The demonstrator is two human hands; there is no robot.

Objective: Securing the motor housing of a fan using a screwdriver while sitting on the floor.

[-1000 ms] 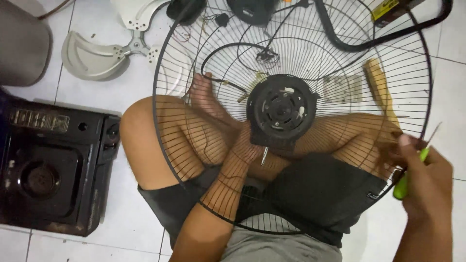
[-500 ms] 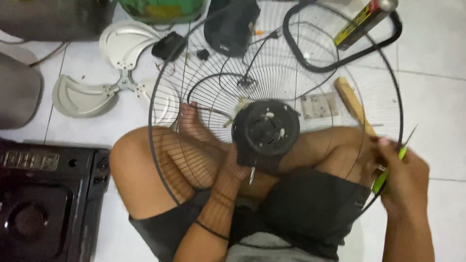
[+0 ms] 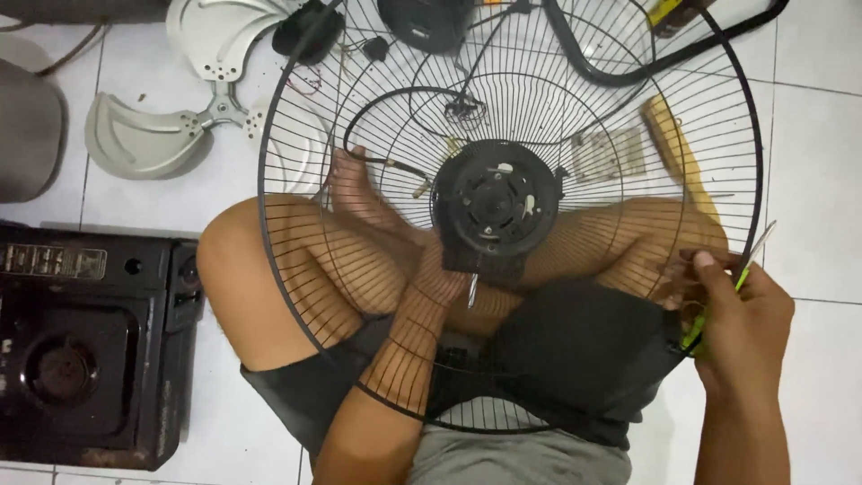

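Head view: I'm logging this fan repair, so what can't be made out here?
- Left hand: behind the fan guard; its grip under the motor hub is hidden.
- Green-handled tool: mostly covered by the right hand; its type is unclear.
- Black stove: cut off by the left edge.
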